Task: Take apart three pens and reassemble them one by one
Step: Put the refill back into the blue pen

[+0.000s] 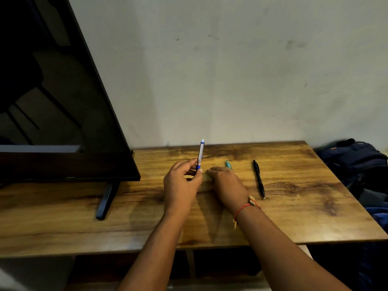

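Left fingers pinch blue pen over wooden table; TV left, wall behind.

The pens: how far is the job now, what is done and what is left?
Done: nothing that shows; no loose parts are in view on the table. In hand: the left hand grips the blue pen, its lower end hidden; the right hand rests close beside. Left: the black pen lies whole, and the teal pen, mostly hidden behind the right hand, seems untouched.
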